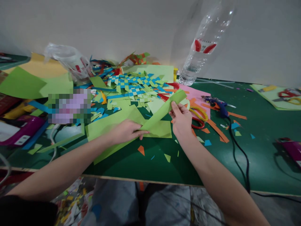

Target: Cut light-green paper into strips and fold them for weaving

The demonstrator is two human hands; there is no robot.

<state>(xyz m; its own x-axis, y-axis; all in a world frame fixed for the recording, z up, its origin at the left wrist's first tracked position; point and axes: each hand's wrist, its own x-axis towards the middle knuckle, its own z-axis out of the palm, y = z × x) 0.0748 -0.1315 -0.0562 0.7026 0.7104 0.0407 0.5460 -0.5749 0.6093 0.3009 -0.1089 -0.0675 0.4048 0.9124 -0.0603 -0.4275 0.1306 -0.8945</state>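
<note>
A strip of light green paper (162,111) runs slantwise between my two hands, its upper right end raised. My left hand (130,130) pinches the lower end between thumb and fingers. Near the upper end, my right hand (181,117) grips the strip's edge with thumb and fingertips. Beneath the strip and my left hand lie larger green paper sheets (103,150) on the table. Scissors with yellow and red handles (199,117) rest just right of my right hand, partly hidden by it.
Woven blue and green paper strips (141,83) are heaped behind my hands. A tall plastic bottle (199,47) stands by the wall. A blue glue gun (221,108) with a cord lies on the green table (263,131) at right. A bagged cup (72,62) stands back left.
</note>
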